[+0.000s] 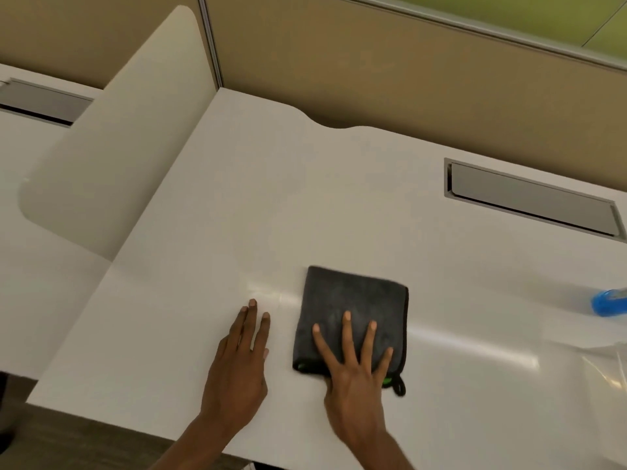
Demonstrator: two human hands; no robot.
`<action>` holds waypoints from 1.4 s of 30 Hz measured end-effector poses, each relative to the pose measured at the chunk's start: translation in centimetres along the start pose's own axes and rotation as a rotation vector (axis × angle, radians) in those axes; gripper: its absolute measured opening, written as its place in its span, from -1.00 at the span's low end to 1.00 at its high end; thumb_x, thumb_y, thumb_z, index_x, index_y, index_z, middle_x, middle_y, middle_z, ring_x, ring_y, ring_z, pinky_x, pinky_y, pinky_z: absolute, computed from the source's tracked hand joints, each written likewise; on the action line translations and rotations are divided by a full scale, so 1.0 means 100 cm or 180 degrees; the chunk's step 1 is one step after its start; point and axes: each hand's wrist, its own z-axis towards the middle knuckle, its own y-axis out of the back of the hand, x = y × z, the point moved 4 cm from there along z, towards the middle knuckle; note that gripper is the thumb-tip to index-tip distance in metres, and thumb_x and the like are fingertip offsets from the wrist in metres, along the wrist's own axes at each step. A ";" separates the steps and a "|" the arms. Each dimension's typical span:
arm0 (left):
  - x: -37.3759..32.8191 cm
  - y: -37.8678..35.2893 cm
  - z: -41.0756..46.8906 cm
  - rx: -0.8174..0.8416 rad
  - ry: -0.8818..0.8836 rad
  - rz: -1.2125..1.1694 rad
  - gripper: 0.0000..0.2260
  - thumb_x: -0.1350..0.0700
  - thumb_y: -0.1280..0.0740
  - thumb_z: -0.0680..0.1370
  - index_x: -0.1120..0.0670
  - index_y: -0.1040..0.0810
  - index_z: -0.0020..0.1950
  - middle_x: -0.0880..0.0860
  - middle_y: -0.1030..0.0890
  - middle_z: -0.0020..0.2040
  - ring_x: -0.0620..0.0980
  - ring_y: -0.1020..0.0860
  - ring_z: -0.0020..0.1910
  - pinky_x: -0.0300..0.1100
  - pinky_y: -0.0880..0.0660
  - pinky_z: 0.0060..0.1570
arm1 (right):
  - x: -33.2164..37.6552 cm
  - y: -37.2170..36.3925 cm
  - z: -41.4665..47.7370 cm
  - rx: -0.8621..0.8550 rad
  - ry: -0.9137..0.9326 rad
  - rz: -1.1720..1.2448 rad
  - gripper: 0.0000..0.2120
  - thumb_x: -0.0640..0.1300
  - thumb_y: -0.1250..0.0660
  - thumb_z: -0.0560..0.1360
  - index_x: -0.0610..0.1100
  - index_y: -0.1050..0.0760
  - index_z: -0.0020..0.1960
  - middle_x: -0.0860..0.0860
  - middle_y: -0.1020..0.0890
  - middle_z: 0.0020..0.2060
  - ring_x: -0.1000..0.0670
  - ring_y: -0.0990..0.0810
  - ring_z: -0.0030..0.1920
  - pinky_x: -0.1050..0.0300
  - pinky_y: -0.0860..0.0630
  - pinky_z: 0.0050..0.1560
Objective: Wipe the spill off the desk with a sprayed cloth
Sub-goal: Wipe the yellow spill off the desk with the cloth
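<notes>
Our right hand [356,371] flat, fingers spread, pressing folded dark cloth [353,307] onto counter [237,198] near front edge, so pressure spreads for wiping. Left hand [242,361] open, palm down just beside cloth, we judge for bracing. Faint wet sheen [271,295] left of cloth. Blue spray bottle [607,301] parked far right.

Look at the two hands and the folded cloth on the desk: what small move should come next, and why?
Probably slide the right hand, spread flat on the folded dark cloth, leftward over the faint wet sheen beside the cloth. That streak lies on the desk just past the left hand fingertips, uncovered, so the cloth has yet to reach it.
</notes>
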 end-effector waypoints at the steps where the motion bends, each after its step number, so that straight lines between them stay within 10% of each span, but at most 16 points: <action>1: 0.002 -0.001 0.000 -0.0010 -0.0021 -0.0045 -0.45 -0.02 0.08 0.75 0.12 -0.28 0.71 0.14 -0.17 0.76 0.14 -0.24 0.70 0.00 -0.43 0.46 | 0.007 -0.005 -0.009 0.0081 -0.0019 -0.0017 0.10 -0.20 -0.62 0.21 0.25 -0.21 0.62 -0.16 -0.25 0.65 -0.51 -0.10 0.59 -0.74 -0.20 0.31; 5: 0.006 -0.002 0.000 -0.0045 -0.0039 -0.0142 -0.40 -0.07 0.24 0.77 0.09 -0.27 0.71 0.11 -0.16 0.76 0.11 -0.22 0.70 -0.02 -0.43 0.45 | 0.017 -0.011 -0.004 0.0125 -0.0106 -0.0039 0.14 -0.16 -0.70 0.13 0.25 -0.28 0.59 -0.16 -0.32 0.61 -0.50 -0.13 0.58 -0.75 -0.26 0.26; 9: 0.008 0.003 0.000 -0.0022 -0.0044 -0.0236 -0.39 -0.09 0.24 0.77 0.08 -0.30 0.70 0.09 -0.16 0.76 0.10 -0.24 0.69 -0.04 -0.50 0.38 | 0.016 0.012 0.055 0.0102 0.0003 0.0150 0.01 -0.25 -0.41 0.46 0.32 0.07 0.65 -0.10 0.11 0.70 -0.48 0.22 0.62 -0.75 0.06 0.40; 19: 0.014 0.002 -0.006 0.0263 0.0020 -0.0597 -0.21 0.25 -0.35 0.59 -0.01 -0.10 0.77 -0.01 0.10 0.80 -0.02 0.06 0.77 -0.07 -0.33 0.52 | 0.034 0.062 0.230 0.0522 -0.0167 0.0232 -0.29 -0.05 -0.16 0.69 0.34 0.18 0.64 -0.06 0.27 0.69 -0.44 0.38 0.60 -0.73 0.17 0.41; 23: 0.017 0.006 -0.009 0.0183 -0.0120 -0.0810 -0.07 0.41 -0.25 0.50 -0.06 0.04 0.78 -0.10 0.28 0.77 -0.10 0.26 0.75 -0.14 -0.12 0.62 | 0.039 0.061 0.226 0.0485 -0.0176 0.0219 -0.27 -0.03 -0.17 0.69 0.32 0.22 0.65 -0.08 0.27 0.69 -0.45 0.37 0.60 -0.72 0.15 0.42; 32: 0.043 0.022 -0.017 -0.0821 0.0118 -0.1464 -0.49 0.60 -0.33 0.49 0.19 -0.64 0.33 0.09 -0.49 0.56 0.08 -0.41 0.60 -0.31 -0.24 0.63 | 0.080 0.026 0.107 0.0447 0.0099 -0.0004 -0.07 -0.20 -0.23 0.58 0.30 0.33 0.63 -0.12 0.37 0.66 -0.50 0.40 0.57 -0.74 0.20 0.39; 42: 0.049 0.049 -0.019 -0.1100 0.0597 -0.1879 -0.76 0.31 -0.25 0.58 0.17 -0.72 0.02 0.09 -0.74 0.09 0.09 -0.72 0.09 -0.49 -0.47 0.32 | 0.097 0.007 -0.013 0.0762 0.0131 0.0027 0.12 0.12 -0.72 -0.11 0.31 -0.47 0.44 -0.11 -0.53 0.48 -0.45 -0.33 0.46 -0.64 -0.47 0.07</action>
